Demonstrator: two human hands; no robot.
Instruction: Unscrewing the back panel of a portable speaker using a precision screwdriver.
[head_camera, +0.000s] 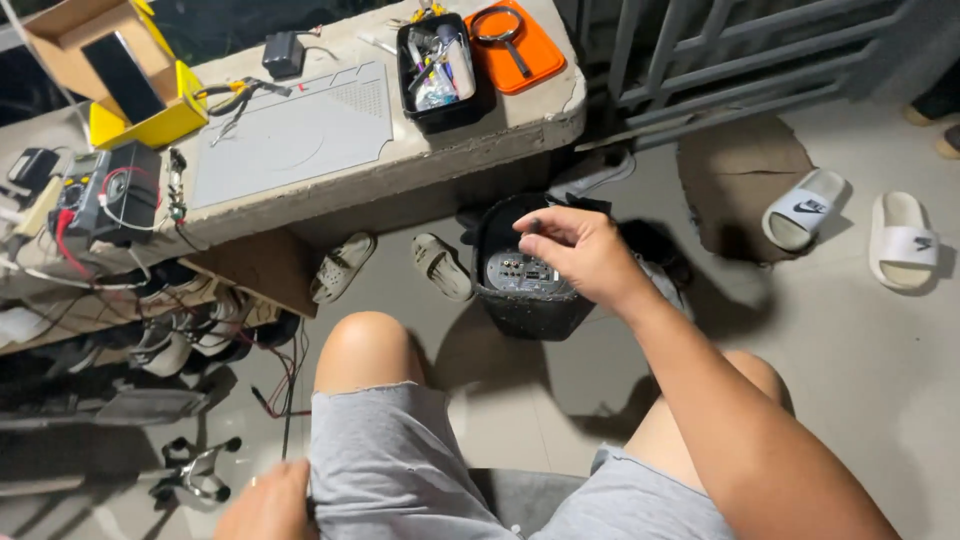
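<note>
Two hands showed; your right hand (580, 255) hovered over the black speaker (528, 285) on the floor, fingers pinched narrow, maybe on something small; speaker directly beneath; left hand (270, 505) far off by thigh, grip unclear.

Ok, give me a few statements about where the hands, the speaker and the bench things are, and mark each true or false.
1. The right hand reaches over the black speaker on the floor. True.
2. The left hand grips the magnifying glass. False: it is low by the thigh; the glass lies on the orange tray.
3. The grey mat lies on the concrete bench. True.
4. The white slides sit on the bench. False: on the floor.
</note>
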